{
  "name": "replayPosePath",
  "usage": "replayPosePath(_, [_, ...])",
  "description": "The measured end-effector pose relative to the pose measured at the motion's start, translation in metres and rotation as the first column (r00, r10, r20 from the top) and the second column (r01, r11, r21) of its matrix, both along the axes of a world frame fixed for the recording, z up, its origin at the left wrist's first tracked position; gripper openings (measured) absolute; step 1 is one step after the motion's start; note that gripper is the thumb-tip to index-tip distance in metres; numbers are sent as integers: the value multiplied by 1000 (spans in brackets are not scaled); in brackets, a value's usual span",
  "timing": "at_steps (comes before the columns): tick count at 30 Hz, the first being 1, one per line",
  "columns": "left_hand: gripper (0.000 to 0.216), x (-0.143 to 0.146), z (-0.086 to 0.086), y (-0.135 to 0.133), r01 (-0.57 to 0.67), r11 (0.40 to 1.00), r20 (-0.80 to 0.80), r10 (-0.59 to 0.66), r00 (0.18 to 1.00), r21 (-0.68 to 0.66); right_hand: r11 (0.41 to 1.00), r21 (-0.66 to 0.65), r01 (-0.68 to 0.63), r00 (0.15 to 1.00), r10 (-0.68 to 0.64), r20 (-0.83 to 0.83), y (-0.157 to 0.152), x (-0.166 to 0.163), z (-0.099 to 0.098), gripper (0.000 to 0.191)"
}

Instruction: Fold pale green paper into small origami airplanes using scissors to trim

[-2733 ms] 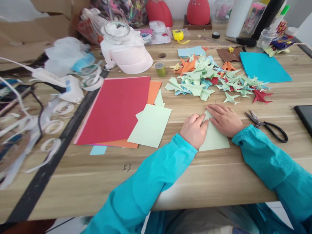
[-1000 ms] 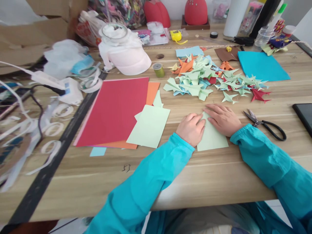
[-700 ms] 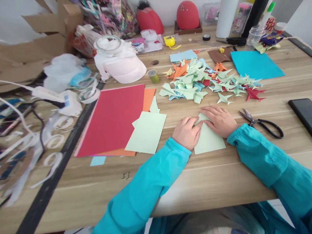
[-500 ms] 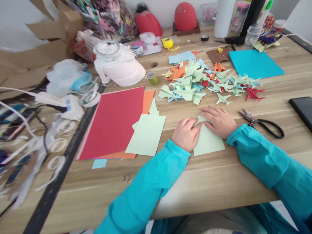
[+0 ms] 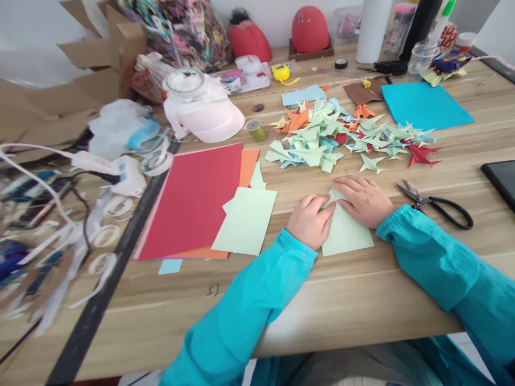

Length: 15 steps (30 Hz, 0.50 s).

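Observation:
A pale green sheet of paper (image 5: pixel 346 236), partly folded, lies on the wooden table (image 5: pixel 362 300) in front of me. My left hand (image 5: pixel 311 221) rests on its left edge with fingers curled down on the fold. My right hand (image 5: pixel 364 199) lies flat on the sheet's upper right part, fingers stretched toward the left hand. Both sleeves are turquoise. Beyond my hands sits a heap of folded paper figures (image 5: pixel 346 136) in green, orange, red and blue.
Black scissors (image 5: pixel 436 204) lie right of my hands, a dark tablet (image 5: pixel 501 181) at the right edge. Red, orange and green sheets (image 5: pixel 201 201) lie to the left. A blue sheet (image 5: pixel 424 104), pink cap (image 5: pixel 209 115), thread spool (image 5: pixel 256 129) and tape rolls (image 5: pixel 108 236) lie around.
My hands stay pressed on the green sheet, the left fingers creeping a little along the fold. The view has shifted slightly; nothing else moved.

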State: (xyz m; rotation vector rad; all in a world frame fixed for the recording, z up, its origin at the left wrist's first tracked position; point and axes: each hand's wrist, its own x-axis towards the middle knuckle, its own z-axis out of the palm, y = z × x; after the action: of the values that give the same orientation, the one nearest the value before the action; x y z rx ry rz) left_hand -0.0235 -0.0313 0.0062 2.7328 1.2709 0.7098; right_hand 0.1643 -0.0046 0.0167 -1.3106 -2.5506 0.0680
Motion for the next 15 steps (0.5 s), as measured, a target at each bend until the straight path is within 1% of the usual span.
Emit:
replayPosePath(5, [29,1,-1,0,-3,1000,6,2,1000,18,1000,18,-11,1000,11,22,0,0,1,37])
replayPosePath(12, [29,1,-1,0,2,1000,6,-2,1000,16,1000,19,-13,1000,13,13,0,0,0,43])
replayPosePath(15, [29,1,0,0,2,1000,-5,-2,1000,12,1000,18,-17,1000,16,25,1,0,1,40])
